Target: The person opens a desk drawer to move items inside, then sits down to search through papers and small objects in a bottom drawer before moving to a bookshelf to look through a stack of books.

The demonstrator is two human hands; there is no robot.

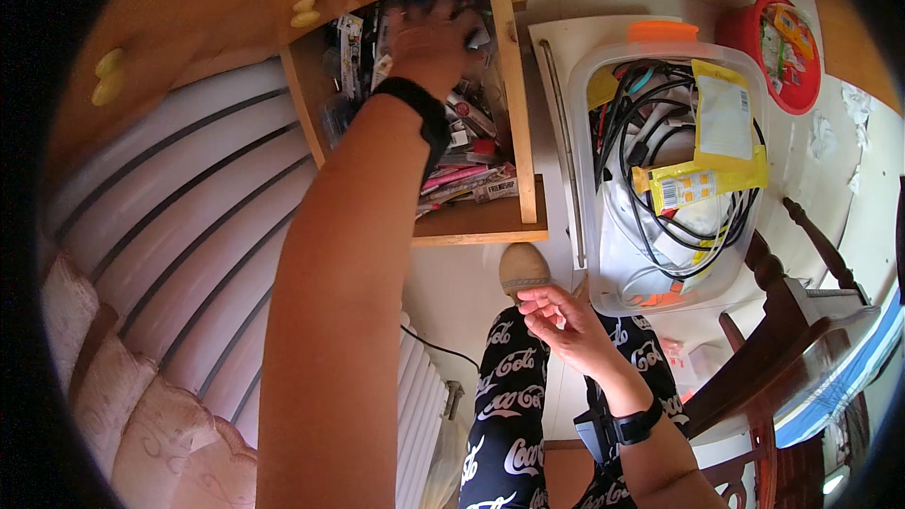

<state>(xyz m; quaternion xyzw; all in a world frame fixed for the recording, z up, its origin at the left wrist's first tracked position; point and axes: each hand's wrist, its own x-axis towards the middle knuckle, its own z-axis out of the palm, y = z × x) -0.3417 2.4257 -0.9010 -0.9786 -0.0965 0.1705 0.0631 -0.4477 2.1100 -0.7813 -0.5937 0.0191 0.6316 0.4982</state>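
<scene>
My left hand [431, 42] reaches into the back of a pulled-out wooden drawer [524, 120] packed with pens and small packages. It is blurred, and its fingers are too indistinct to tell whether they hold anything. A pink pen [452, 178] and other stationery lie towards the drawer's front. My right hand [555, 325] hovers over my knees near the tip of a tan shoe [523, 270]; its fingers are loosely curled, apart, with nothing visible in them. Right of the drawer is a clear plastic bin [583, 155] holding coiled black cables [626, 177] and yellow packets [725, 109].
A red bucket [732, 32] with wrappers in it is at the upper right. A dark wooden chair [763, 360] stands at the lower right. On the left is a white radiator [205, 177]. Crumpled tissues [821, 138] lie on the floor.
</scene>
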